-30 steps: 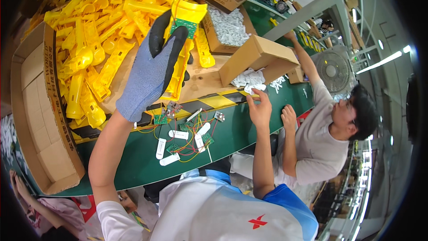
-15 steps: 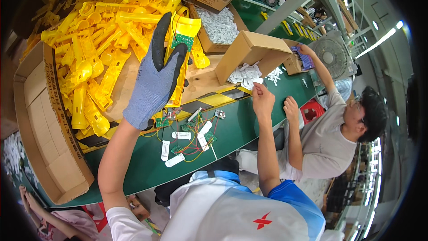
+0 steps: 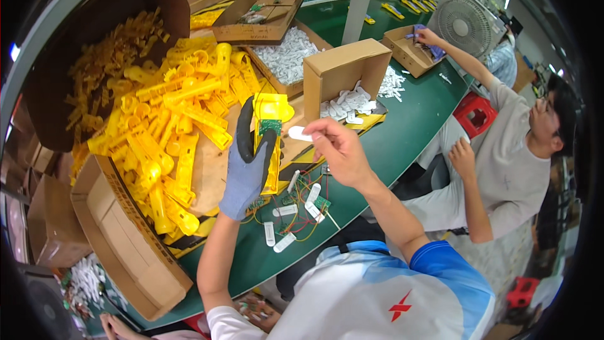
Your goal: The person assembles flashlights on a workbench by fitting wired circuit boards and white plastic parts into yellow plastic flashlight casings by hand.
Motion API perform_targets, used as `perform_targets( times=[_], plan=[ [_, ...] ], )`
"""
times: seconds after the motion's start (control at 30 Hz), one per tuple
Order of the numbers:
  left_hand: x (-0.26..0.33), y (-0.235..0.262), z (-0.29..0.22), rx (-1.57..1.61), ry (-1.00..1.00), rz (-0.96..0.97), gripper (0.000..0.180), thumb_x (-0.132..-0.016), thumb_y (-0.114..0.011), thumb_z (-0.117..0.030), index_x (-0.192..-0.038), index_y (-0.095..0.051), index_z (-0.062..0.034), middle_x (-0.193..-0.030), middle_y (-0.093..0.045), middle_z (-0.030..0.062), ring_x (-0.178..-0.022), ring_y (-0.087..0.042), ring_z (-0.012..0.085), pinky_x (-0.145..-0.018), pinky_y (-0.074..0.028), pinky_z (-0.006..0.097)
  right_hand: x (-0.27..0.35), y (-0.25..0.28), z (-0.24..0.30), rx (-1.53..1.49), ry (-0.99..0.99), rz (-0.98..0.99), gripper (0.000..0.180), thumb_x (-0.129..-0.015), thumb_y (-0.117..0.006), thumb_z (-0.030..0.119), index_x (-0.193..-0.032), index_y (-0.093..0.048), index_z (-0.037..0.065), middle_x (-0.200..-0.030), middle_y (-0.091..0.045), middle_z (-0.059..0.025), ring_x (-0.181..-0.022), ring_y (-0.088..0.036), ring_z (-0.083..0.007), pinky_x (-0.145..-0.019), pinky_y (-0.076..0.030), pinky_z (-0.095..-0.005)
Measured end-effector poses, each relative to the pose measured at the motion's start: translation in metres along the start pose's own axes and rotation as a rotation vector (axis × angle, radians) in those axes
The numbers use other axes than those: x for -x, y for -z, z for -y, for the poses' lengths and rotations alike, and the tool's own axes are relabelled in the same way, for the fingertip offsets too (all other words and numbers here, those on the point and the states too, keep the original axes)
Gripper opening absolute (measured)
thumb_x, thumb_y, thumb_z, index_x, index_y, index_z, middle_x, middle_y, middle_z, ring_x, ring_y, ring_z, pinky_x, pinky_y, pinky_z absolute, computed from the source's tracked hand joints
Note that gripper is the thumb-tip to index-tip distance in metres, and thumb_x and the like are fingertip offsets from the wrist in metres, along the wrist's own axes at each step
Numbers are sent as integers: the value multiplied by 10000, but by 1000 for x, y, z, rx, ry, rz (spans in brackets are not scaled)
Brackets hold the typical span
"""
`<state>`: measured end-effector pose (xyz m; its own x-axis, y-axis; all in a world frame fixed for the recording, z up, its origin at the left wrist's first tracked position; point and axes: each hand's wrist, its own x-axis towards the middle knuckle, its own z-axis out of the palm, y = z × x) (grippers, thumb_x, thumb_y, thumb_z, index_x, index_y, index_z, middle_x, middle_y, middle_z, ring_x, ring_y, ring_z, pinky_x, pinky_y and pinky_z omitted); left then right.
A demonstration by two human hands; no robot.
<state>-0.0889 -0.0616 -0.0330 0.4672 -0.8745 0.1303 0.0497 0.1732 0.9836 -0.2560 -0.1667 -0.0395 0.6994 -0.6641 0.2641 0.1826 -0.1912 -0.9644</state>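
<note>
- Left hand (image 3: 248, 167), in a blue-grey glove with black-coated fingers: closed around a yellow plastic housing (image 3: 275, 108), thumb over the front, a finger along the left edge.
- Housing: at mid-frame, above the worktop (image 3: 402, 141); long axis runs near vertical in view, pointing away from the wearer. A green circuit board (image 3: 270, 125) sits in its upper part, just above the left thumb tip.
- Right hand (image 3: 340, 154), bare: thumb and fingertips pinching a white round-ended tab (image 3: 300, 133) by its right end; left end free.
- Key relation: tab lies just right of the circuit board, about level with it, long axis roughly crosswise to the housing. A narrow gap shows between them; depth difference cannot be told. Housing lies to the left of the right hand, which is the nearer hand to the tab.
- Below both hands: wired circuit boards (image 3: 323, 203) with more white tabs, on the worktop.
- Beyond the right hand: open cardboard box (image 3: 346, 56) on its side, loose white pieces (image 3: 348, 103) at its mouth.
- Left of the gloved hand: heap of yellow plastic parts (image 3: 179, 97).
</note>
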Motion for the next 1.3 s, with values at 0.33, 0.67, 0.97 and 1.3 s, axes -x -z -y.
perform_targets(
  times=[0.33, 0.67, 0.97, 1.3],
  plan=[
    [6, 24, -20, -115, -139, -170, 456, -938, -565, -98, -1362, -422, -11, -903, -628, 96, -701, -593, 110, -576, -494, 286, -56, -14, 31, -237, -83, 433, 138, -910, -661, 90, -970, -660, -35, -765, -639, -28, -658, -614, -75, -621, -524, -217],
    [12, 36, -48, -116, -204, -176, 578, -938, -549, -128, -1478, -343, -109, -904, -632, 108, -670, -576, 132, -614, -481, 296, -96, -47, 26, -239, -44, 456, 106, -911, -655, 99, -893, -645, -5, -730, -611, -19, -602, -561, -51, -538, -522, -230],
    [6, 49, -49, -359, -379, -320, 428, -928, -532, -77, -1350, -465, -52, -1061, -621, 163, -780, -611, 197, -727, -495, 322, -102, -77, 22, -212, 78, 405, 330, -846, -693, -7, -1125, -522, 32, -886, -570, 3, -774, -557, -46, -687, -487, -204],
    [-10, 52, -28, -327, -322, -405, 364, -894, -559, -78, -1251, -506, -29, -918, -655, 169, -752, -670, 238, -670, -518, 335, -117, -84, 4, -475, -192, 388, 500, -802, -742, -14, -1231, -486, 17, -986, -570, -40, -899, -574, -96, -792, -511, -252]
  ],
)
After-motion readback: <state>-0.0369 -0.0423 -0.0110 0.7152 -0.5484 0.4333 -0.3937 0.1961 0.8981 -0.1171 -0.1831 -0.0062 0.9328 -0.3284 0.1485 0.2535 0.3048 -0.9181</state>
